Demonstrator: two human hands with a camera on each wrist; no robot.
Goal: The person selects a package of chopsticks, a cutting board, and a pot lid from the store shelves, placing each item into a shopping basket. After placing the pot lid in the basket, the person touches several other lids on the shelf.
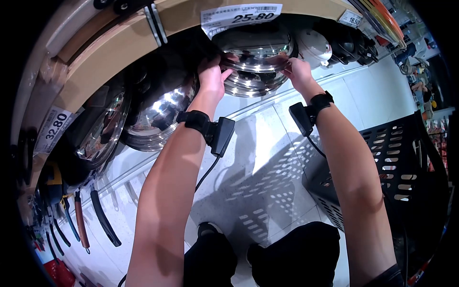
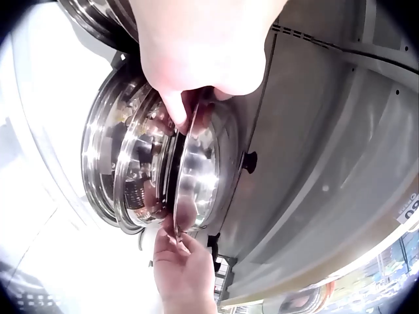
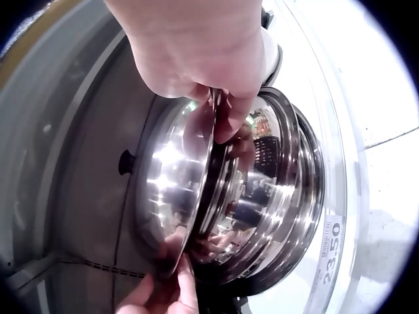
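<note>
A shiny metal domed lid (image 1: 258,53) with a dark knob (image 3: 126,162) is held between both hands at its rim. My left hand (image 1: 212,75) pinches the left edge, thumb on the lower side. On the opposite edge my right hand (image 1: 299,74) grips the rim with thumb and fingers. In the right wrist view the lid (image 3: 171,173) stands tilted at a narrow angle over a polished steel pan (image 3: 258,196). Further rims of stacked steel cookware (image 2: 98,163) show beneath that pan. The stack rests on a white shelf, under an upper shelf.
More shiny pans (image 1: 160,110) stand to the left, with pan handles (image 1: 104,220) jutting over the shelf edge. A white rounded pot (image 1: 313,47) is on the right. Price labels (image 1: 241,18) hang on the upper shelf edge. A dark perforated shopping basket (image 1: 392,158) is at the right.
</note>
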